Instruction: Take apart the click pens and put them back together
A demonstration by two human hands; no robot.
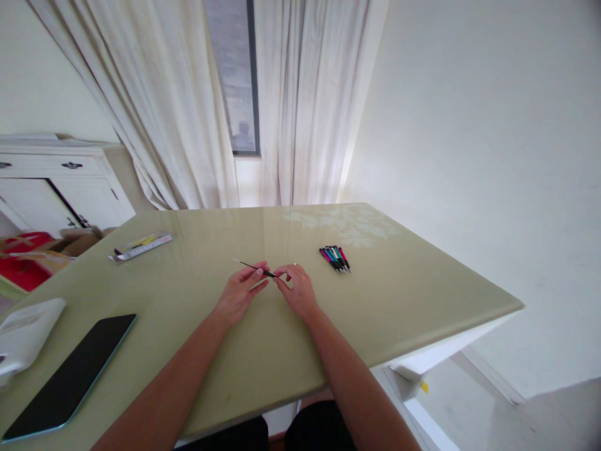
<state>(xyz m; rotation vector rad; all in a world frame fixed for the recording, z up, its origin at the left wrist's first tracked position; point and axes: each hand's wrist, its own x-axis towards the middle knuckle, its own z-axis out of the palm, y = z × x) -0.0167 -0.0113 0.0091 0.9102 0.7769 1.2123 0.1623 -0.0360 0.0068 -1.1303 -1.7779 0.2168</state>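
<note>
Above the middle of the table, my left hand (238, 294) pinches a thin dark pen refill (247, 264) between thumb and fingers. Its slim, pale-tipped end sticks out to the left. A thicker black piece, which looks like a pen's grip section (268, 274), surrounds the refill's right part. My right hand (299, 292) closes thumb and forefinger on the right end of that black piece, so both hands hold the same joined item. Fingers partly hide it. To the right of my hands, several pens (335, 258) in pink, blue, white and green with black grips lie side by side.
A clear plastic case (143, 246) with yellow contents lies at the back left of the pale green table (399, 300). Nearer left are a black tablet (70, 376) and a white packet (29, 332). A wall (469, 156) stands to the right, curtains (173, 113) behind.
</note>
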